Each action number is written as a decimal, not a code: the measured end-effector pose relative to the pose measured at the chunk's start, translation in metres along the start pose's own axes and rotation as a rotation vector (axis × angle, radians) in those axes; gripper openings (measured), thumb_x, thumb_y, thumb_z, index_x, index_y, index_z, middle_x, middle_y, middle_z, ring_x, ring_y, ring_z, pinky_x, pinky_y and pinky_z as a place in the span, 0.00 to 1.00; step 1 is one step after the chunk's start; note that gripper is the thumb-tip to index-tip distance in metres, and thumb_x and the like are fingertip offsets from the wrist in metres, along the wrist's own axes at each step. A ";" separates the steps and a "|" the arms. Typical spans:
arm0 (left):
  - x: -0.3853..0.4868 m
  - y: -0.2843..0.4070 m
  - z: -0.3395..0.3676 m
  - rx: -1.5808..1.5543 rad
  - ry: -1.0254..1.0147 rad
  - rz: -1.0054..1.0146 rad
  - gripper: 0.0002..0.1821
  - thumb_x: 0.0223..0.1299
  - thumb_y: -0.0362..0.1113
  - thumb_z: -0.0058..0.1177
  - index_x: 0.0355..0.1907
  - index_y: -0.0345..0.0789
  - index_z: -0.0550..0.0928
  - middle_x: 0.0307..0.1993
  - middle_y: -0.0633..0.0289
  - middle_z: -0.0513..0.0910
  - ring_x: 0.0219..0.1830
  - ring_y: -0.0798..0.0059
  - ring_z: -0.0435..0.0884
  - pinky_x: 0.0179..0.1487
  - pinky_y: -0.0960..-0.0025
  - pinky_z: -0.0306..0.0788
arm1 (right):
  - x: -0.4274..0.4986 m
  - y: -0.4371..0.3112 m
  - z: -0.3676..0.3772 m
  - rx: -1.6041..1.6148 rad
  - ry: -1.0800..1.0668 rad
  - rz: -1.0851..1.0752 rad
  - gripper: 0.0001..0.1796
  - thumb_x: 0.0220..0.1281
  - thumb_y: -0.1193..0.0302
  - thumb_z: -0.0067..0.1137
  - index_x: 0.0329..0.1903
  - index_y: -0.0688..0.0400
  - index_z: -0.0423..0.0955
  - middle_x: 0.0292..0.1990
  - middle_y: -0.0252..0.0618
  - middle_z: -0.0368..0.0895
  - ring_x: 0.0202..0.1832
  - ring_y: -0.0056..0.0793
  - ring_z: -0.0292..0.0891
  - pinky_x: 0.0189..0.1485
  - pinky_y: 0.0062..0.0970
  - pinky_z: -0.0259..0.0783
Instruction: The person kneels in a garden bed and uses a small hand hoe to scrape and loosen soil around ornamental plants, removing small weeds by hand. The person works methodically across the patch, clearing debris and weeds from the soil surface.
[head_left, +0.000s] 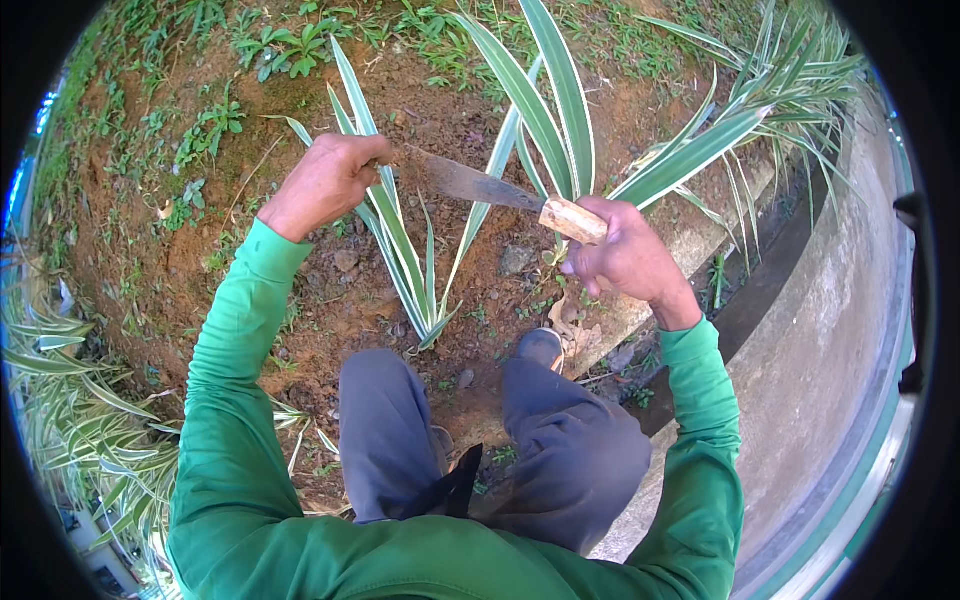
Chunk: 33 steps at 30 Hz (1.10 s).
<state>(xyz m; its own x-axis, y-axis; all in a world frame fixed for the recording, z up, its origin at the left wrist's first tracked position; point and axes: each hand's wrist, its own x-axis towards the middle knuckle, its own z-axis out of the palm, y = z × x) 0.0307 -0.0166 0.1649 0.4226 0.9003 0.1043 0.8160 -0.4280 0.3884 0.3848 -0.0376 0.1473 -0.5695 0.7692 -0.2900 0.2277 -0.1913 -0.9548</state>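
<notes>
My right hand grips the pale wooden handle of a long, broad knife. Its dark metal blade reaches left across the view, smeared with brown soil towards the tip. At that far end, my left hand has its fingers curled and pinched against the blade tip; the fingertips are partly hidden. Beneath the blade, a plant with long green, white-edged leaves rises from the soil between my hands. A taller plant of the same kind stands just beyond my right hand.
Reddish-brown soil with low weeds slopes around me. A concrete edge and a narrow gutter run along the right, beside pavement. More striped-leaf plants grow at the far right and lower left. My shoe rests near a stone.
</notes>
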 end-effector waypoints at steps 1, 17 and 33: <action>-0.008 -0.007 -0.012 0.058 -0.014 -0.011 0.12 0.47 0.22 0.55 0.38 0.32 0.81 0.28 0.51 0.82 0.33 0.52 0.83 0.39 0.59 0.76 | 0.000 -0.017 0.001 -0.110 -0.013 -0.015 0.16 0.47 0.79 0.59 0.42 0.69 0.74 0.20 0.38 0.76 0.18 0.26 0.74 0.23 0.28 0.68; -0.178 -0.009 -0.053 0.190 -0.065 -0.554 0.14 0.50 0.34 0.55 0.42 0.37 0.83 0.36 0.46 0.83 0.43 0.48 0.81 0.50 0.49 0.75 | -0.072 -0.100 0.029 -0.483 0.088 0.056 0.18 0.48 0.73 0.57 0.43 0.68 0.72 0.27 0.61 0.80 0.28 0.60 0.79 0.36 0.45 0.77; -0.228 0.193 -0.229 -0.193 -0.677 -0.999 0.13 0.49 0.47 0.61 0.37 0.45 0.88 0.37 0.57 0.87 0.42 0.57 0.85 0.50 0.59 0.77 | -0.289 -0.144 0.033 0.267 0.652 0.834 0.04 0.50 0.81 0.55 0.31 0.67 0.72 0.17 0.40 0.74 0.13 0.32 0.72 0.12 0.32 0.62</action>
<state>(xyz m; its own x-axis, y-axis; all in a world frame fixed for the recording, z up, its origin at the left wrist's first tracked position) 0.0019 -0.2866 0.4254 -0.1898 0.5790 -0.7930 0.8517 0.4988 0.1604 0.4907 -0.2529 0.3662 0.2308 0.4959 -0.8371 0.1243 -0.8683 -0.4801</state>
